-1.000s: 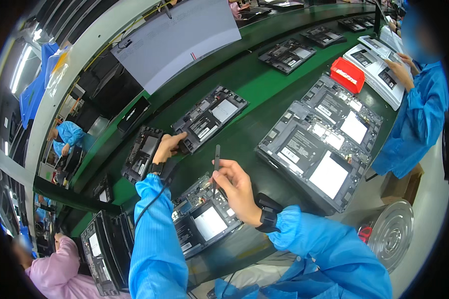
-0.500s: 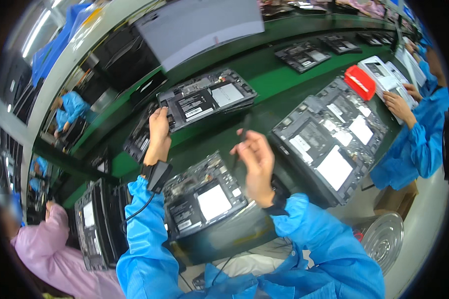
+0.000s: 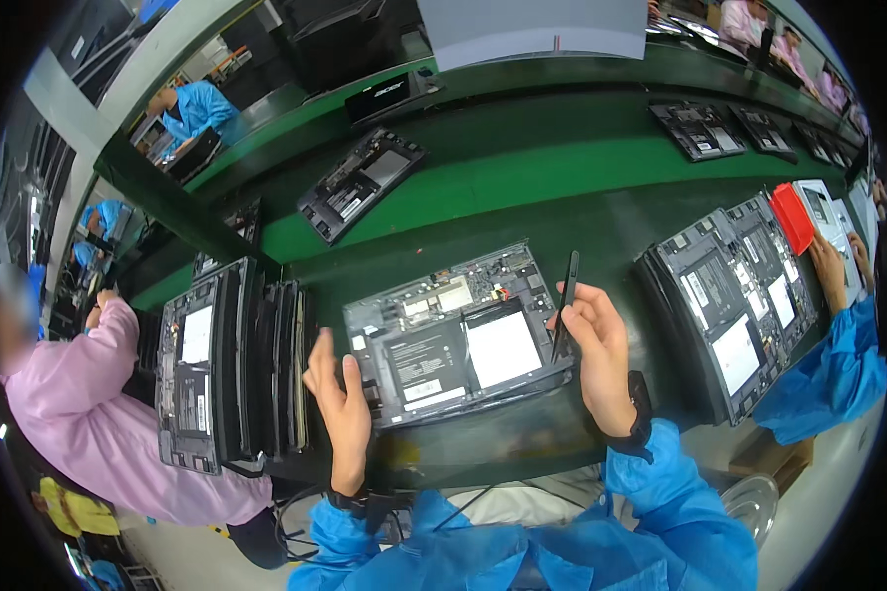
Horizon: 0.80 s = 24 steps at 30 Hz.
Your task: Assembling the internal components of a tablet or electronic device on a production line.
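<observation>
An opened laptop base (image 3: 427,366), with its circuit board and battery bare, lies on the dark green worktop in front of me. A bright white panel (image 3: 503,350) covers its right part. At its left edge my left hand (image 3: 340,404) stands open, fingers apart, the thumb beside the casing; whether it touches cannot be told. My right hand (image 3: 601,364) pinches a slim black tool (image 3: 569,281), seemingly tweezers, held upright at the base's right edge. The tool's lower end is partly hidden by the fingers. Both wrists wear dark bands.
Laptop bases stand on edge in a stack (image 3: 199,369) to the left. Another stack (image 3: 710,315) sits at right beside a red tray (image 3: 792,219). Beyond, a laptop base (image 3: 360,185) lies on the green belt (image 3: 522,175). Co-workers sit on both sides.
My left hand has let go of the laptop base it held at the far side; that base now appears to lie before me. My right hand keeps the black tool. The view has swung left.
</observation>
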{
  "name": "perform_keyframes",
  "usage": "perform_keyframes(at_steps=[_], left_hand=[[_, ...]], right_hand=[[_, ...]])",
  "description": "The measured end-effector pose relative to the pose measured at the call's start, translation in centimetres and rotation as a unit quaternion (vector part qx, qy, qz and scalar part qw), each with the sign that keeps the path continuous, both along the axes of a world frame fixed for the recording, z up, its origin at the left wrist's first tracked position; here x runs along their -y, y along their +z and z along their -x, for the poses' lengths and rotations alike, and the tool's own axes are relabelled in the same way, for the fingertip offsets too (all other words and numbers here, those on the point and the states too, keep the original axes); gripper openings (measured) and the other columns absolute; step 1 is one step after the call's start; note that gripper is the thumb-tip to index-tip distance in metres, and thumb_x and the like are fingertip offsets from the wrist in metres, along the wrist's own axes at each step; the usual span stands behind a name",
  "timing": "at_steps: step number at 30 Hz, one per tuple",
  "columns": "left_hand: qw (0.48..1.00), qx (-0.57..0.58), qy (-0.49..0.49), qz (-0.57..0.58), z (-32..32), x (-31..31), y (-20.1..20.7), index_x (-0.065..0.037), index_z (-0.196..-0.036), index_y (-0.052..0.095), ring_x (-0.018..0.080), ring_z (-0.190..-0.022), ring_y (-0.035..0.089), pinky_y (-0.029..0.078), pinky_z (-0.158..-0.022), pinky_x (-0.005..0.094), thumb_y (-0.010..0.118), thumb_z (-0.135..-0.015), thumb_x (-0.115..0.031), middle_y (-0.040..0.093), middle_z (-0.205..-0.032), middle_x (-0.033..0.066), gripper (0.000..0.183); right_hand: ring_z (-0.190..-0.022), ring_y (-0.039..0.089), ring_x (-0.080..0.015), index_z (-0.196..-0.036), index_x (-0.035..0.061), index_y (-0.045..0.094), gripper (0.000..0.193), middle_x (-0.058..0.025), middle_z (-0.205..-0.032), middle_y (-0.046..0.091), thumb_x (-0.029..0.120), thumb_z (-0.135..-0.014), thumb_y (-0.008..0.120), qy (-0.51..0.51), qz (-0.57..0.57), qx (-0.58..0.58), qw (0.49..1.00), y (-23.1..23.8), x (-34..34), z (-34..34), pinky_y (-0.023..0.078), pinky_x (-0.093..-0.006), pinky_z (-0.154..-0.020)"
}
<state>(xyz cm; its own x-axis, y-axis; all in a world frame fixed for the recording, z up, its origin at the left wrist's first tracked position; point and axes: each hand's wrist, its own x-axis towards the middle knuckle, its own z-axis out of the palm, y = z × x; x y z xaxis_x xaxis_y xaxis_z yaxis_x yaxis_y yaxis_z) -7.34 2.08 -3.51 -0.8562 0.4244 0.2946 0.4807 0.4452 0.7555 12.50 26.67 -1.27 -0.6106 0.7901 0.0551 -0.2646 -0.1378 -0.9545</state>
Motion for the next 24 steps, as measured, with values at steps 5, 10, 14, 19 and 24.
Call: perform_keyframes(at_steps=[5,10,14,19,24], left_hand=[[0.987,0.047,-0.143,0.058,-3.5,2.3,1.2,0.002,-0.168,0.016,0.0349,-0.140,0.046,0.038,-0.119,0.0459,0.088,-0.085,-0.023,0.047,-0.158,0.0240,0.113],[0.987,0.016,-0.134,0.090,-2.5,2.5,1.4,0.000,-0.166,0.027,0.0425,-0.137,0.046,0.040,-0.116,0.0494,0.098,-0.065,-0.020,0.034,-0.168,0.0242,0.126],[0.955,-0.166,-0.174,0.172,-1.7,1.3,6.8,-0.004,-0.157,0.047,0.0339,-0.129,0.056,0.048,-0.107,0.0408,0.093,-0.070,-0.017,0.045,-0.164,0.0178,0.099],[0.857,-0.309,-0.378,0.163,-0.5,-4.6,5.8,-0.009,-0.134,0.069,0.0186,-0.100,0.061,0.050,-0.083,0.0332,0.081,-0.087,-0.025,0.064,-0.146,-0.0004,0.051],[0.839,-0.359,-0.392,0.116,1.1,-5.6,3.2,-0.010,-0.118,0.076,0.0178,-0.090,0.058,0.049,-0.075,0.0319,0.082,-0.087,-0.027,0.069,-0.133,-0.0023,0.036]], right_hand=[[-0.094,0.064,-0.0087,-0.135,-0.0016,0.059,0.031,-0.0037,-0.096,0.071,0.011,-0.107,0.062,0.005,0.005,0.002,1.000,-0.6,0.9,0.5,0.046,-0.0255,-0.089],[-0.096,0.066,-0.0109,-0.132,-0.0021,0.058,0.028,-0.0066,-0.100,0.073,0.006,-0.105,0.061,0.001,0.041,0.001,0.999,0.4,3.0,-1.2,0.048,-0.0266,-0.094],[-0.102,0.070,-0.0158,-0.118,0.0010,0.053,0.024,-0.0129,-0.105,0.077,0.001,-0.098,0.067,0.029,-0.140,0.096,0.985,1.9,0.8,-1.5,0.047,-0.0334,-0.106],[-0.092,0.071,-0.0150,-0.110,0.0001,0.065,0.024,-0.0094,-0.098,0.078,0.005,-0.090,0.078,0.062,-0.208,0.133,0.967,1.7,-0.4,1.8,0.053,-0.0313,-0.089],[-0.080,0.071,-0.0207,-0.104,0.0004,0.074,0.023,-0.0110,-0.094,0.077,0.006,-0.084,0.082,0.143,-0.375,0.250,0.881,2.9,-2.2,-0.4,0.054,-0.0332,-0.072]])
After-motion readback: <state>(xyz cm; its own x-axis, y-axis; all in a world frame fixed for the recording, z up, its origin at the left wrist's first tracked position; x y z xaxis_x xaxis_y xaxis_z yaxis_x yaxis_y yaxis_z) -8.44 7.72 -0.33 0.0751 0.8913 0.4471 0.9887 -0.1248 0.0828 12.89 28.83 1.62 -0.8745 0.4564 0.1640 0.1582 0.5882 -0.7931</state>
